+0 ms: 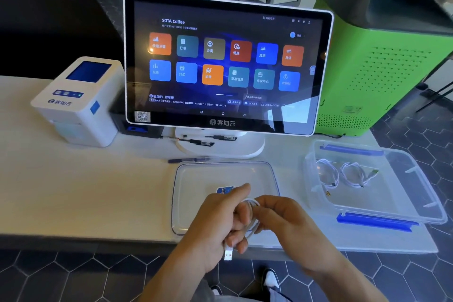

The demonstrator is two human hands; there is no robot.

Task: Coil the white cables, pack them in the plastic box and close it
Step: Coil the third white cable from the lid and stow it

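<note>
Both hands hold one white cable [252, 225], wound into a small coil above the table's front edge. My left hand [220, 223] grips the coil, and the cable's USB plug [228, 254] hangs below its fingers. My right hand [277, 216] pinches the coil from the right side. The clear plastic box [382, 206] with blue latches stands open at the right, and two coiled white cables [343, 174] lie inside it. Its clear lid [196, 179] lies flat on the table just beyond my hands.
A touchscreen terminal [225, 64] on a white stand rises behind the lid, with pens [193, 141] on its base and one pen [186, 160] in front. A white receipt printer [78, 100] sits at the left. A green machine [382, 61] stands behind the box.
</note>
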